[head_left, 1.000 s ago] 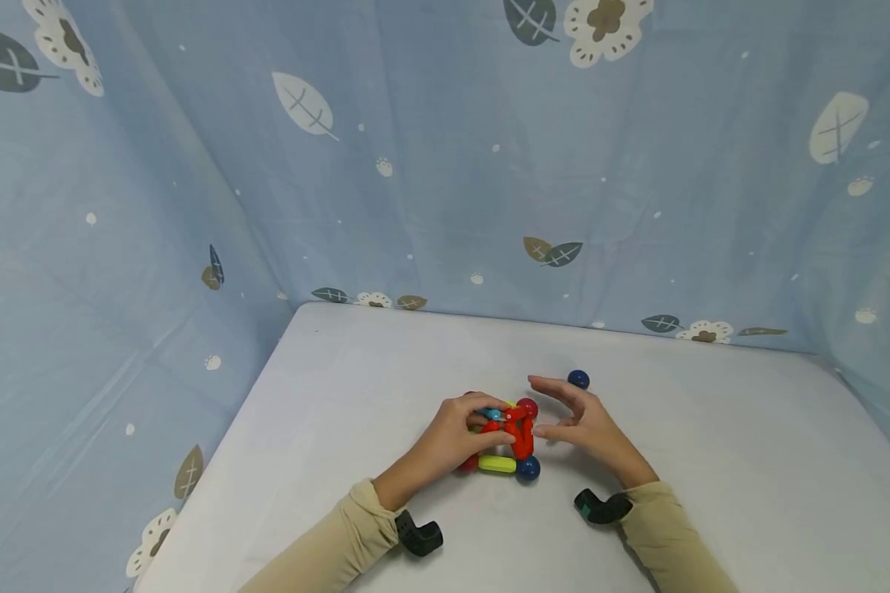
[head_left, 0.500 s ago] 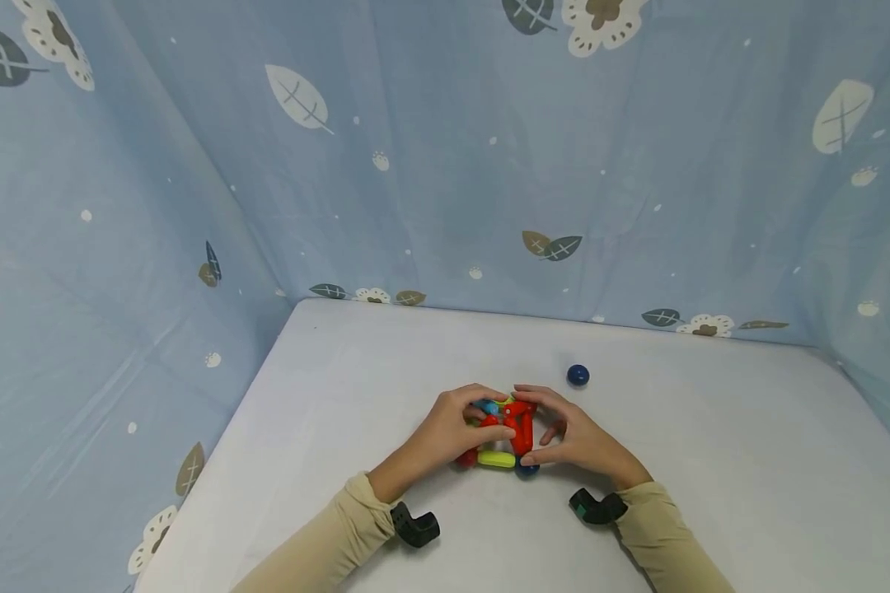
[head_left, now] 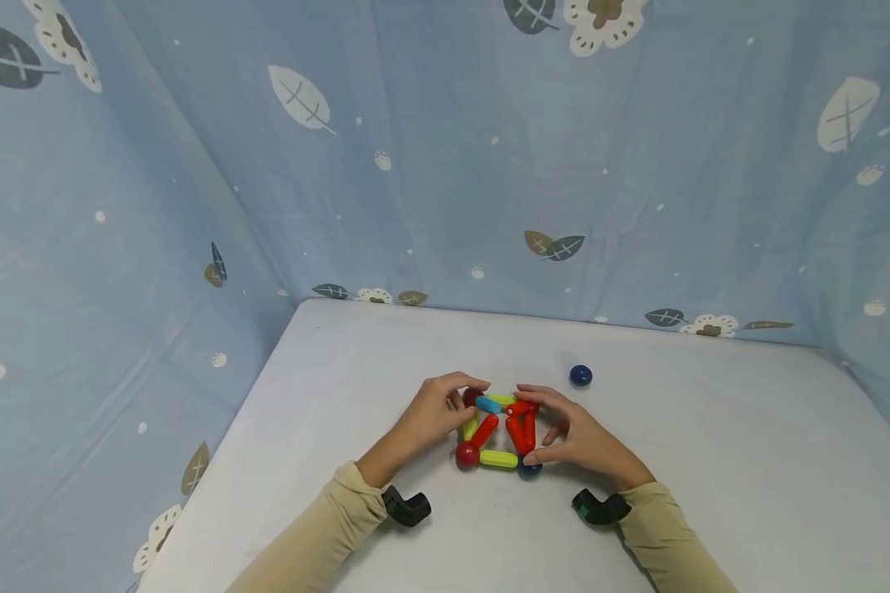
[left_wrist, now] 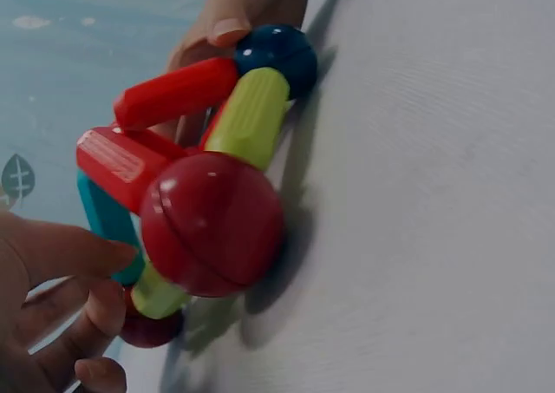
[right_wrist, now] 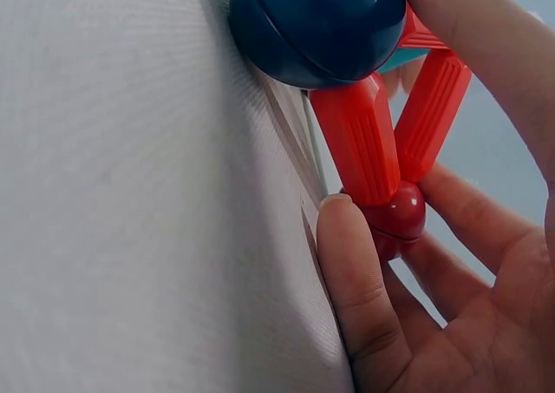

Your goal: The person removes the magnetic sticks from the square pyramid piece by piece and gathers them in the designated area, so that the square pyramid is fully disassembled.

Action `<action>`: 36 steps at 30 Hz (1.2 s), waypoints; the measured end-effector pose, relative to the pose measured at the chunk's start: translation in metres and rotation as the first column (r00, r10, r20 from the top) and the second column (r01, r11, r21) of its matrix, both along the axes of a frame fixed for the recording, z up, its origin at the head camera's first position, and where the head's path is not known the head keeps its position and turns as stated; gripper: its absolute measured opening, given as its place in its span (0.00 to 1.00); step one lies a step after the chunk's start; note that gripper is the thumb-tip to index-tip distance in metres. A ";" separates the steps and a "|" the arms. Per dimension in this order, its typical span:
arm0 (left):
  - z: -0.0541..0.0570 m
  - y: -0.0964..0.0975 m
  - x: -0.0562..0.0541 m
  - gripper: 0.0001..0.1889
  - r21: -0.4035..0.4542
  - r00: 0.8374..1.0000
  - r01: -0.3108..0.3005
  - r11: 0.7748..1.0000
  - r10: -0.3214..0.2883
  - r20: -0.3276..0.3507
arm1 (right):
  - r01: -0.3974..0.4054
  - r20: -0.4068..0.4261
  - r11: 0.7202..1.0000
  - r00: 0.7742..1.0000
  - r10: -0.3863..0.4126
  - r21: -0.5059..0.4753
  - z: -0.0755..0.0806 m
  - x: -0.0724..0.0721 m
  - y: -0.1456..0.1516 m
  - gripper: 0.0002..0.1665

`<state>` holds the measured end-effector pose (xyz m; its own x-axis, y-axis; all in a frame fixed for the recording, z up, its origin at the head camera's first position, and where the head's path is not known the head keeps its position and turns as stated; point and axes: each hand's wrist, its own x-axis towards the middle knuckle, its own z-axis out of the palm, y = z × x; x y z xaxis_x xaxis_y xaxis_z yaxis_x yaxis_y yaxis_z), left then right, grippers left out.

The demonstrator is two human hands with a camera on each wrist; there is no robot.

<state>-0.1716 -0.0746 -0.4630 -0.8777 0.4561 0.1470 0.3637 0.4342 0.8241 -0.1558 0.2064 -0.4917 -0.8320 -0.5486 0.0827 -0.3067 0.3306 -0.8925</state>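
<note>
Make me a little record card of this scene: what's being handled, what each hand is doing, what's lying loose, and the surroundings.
Handled: toy frame of colored rods and balls
Left hand: at the light-blue rod; whether it grips is unclear
Right hand: holds the frame's right side, thumb at the corner blue ball, fingers around a red ball
Lying loose: single blue ball, apart from the frame
Surface: white table
Backdrop: blue cloth with printed leaves and flowers

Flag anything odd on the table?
The loose blue ball lies beyond the frame, attached to nothing. The inward-leaning red sticks and light-blue stick end without a ball on top; possibly unfinished. No visible damage.
</note>
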 end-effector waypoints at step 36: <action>-0.006 -0.001 -0.002 0.08 0.044 1.000 -0.030 0.999 0.031 -0.001 | 0.016 0.017 1.000 1.000 -0.016 0.006 -0.002 0.000 0.000 0.51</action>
